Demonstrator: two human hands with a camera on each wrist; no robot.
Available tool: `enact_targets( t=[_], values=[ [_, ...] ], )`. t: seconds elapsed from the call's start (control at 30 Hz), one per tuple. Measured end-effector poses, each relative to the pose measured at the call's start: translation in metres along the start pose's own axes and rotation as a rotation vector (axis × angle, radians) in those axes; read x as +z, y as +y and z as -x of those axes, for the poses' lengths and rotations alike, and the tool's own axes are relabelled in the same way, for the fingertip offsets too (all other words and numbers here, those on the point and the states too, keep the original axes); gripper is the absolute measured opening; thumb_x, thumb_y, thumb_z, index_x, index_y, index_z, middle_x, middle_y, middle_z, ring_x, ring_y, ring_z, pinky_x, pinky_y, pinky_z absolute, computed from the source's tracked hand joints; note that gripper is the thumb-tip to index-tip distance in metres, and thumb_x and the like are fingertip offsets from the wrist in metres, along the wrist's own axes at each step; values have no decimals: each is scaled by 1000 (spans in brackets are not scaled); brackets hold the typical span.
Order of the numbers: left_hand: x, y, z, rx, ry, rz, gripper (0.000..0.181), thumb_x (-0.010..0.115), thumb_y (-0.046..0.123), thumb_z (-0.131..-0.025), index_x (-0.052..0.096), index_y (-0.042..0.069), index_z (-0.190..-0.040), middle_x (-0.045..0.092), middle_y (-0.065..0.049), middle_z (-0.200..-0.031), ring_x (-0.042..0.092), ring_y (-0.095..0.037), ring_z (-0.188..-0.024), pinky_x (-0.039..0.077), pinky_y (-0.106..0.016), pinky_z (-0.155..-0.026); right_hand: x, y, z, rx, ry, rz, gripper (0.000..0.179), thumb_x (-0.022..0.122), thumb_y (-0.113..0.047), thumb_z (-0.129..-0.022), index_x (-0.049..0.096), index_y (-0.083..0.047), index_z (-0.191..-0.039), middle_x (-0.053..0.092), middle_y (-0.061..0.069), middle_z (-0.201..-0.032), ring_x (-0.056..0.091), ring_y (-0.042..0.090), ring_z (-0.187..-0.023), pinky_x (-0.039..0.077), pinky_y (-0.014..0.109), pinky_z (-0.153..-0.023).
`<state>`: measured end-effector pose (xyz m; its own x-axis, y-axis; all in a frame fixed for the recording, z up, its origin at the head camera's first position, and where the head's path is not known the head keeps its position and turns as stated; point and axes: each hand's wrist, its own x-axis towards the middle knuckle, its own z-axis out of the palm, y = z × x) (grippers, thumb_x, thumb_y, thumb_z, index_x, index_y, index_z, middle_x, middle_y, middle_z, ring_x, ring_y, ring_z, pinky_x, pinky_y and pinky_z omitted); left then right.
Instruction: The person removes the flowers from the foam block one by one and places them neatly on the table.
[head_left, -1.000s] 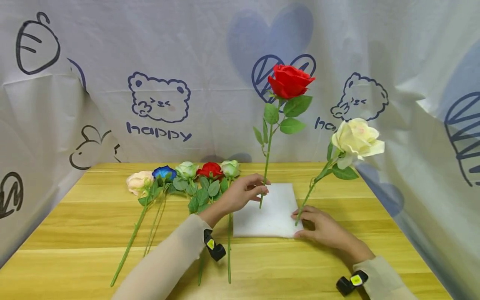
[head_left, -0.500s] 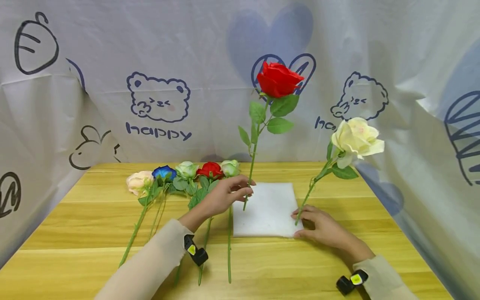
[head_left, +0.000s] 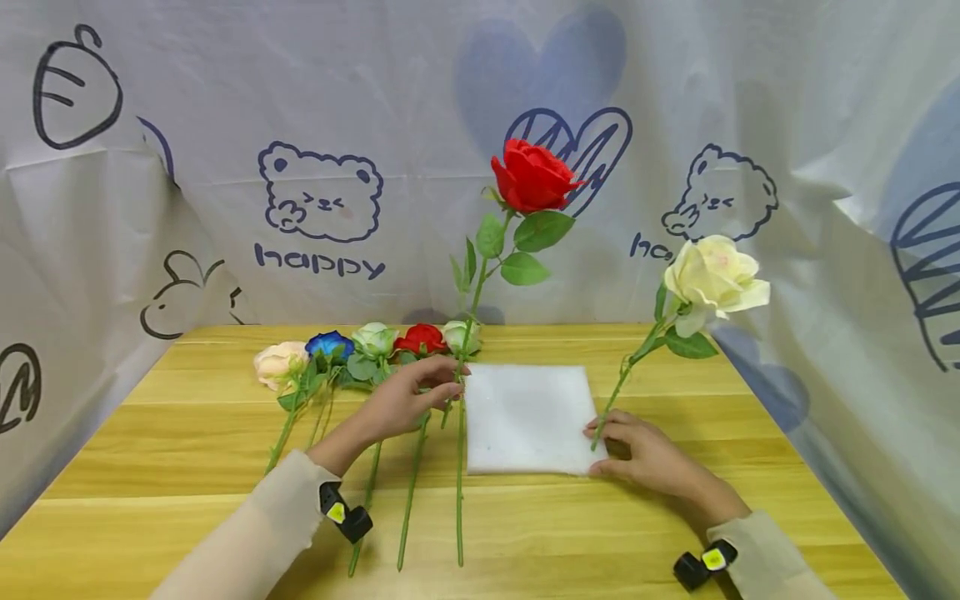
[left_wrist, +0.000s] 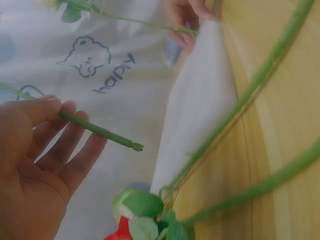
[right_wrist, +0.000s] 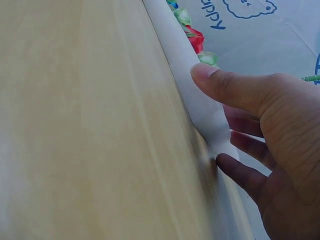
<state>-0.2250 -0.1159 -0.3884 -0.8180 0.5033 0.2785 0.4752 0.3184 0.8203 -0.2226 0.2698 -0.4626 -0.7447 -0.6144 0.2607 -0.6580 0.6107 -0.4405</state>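
Note:
In the head view my left hand (head_left: 412,397) pinches a red rose (head_left: 534,177) low on its green stem. The rose leans right, its bloom high above the table. In the left wrist view the stem's cut end (left_wrist: 135,146) hangs free beyond my fingers. A white foam block (head_left: 528,417) lies flat on the table. My right hand (head_left: 637,450) grips its right edge, thumb along the front side. A cream rose (head_left: 716,279) leans right there, its stem's lower end at the block's right edge beside my fingers; whether it is stuck in, I cannot tell.
Left of the block lie several roses on the wooden table (head_left: 150,467): a peach rose (head_left: 281,365), a blue rose (head_left: 328,344), two pale green ones and another red rose (head_left: 421,338). Their stems point toward me. A printed white curtain (head_left: 442,83) stands behind.
My left hand has moved left with the red rose, from over the block to beyond its left edge. My right hand and the cream rose have stayed in place.

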Motion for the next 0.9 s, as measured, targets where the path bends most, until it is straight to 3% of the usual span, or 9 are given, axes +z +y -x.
enact_targets(
  t=[0.27,0.47,0.67,0.9],
  values=[
    [-18,-1,21,-14,68,-61,29,61,17,-98,62,6,-125,69,-10,-106,68,-25,-89,59,-37,-73,0,2,0,2,-5,4,43,74,-44,-83,71,-14,-113,61,-1,-122,58,24,-112,49,44,-94],
    [-31,-3,36,-22,113,-82,29,64,16,-97,62,5,-124,69,-8,-103,68,-31,-86,58,-42,-73,0,2,0,0,3,-3,43,75,-43,-83,71,-13,-113,61,-1,-122,58,24,-112,48,44,-94],
    [-43,-4,51,-71,138,-114,30,62,20,-98,62,7,-125,67,-7,-107,68,-26,-92,58,-34,-76,1,2,0,0,6,-16,42,76,-42,-83,71,-13,-113,61,-1,-121,58,24,-112,48,44,-94],
    [-55,-8,68,-85,172,-110,26,62,15,-98,62,6,-122,67,-10,-109,67,-33,-94,58,-30,-75,1,2,0,4,8,-7,44,75,-43,-83,71,-12,-114,61,-1,-122,58,24,-112,48,44,-95]
  ],
)
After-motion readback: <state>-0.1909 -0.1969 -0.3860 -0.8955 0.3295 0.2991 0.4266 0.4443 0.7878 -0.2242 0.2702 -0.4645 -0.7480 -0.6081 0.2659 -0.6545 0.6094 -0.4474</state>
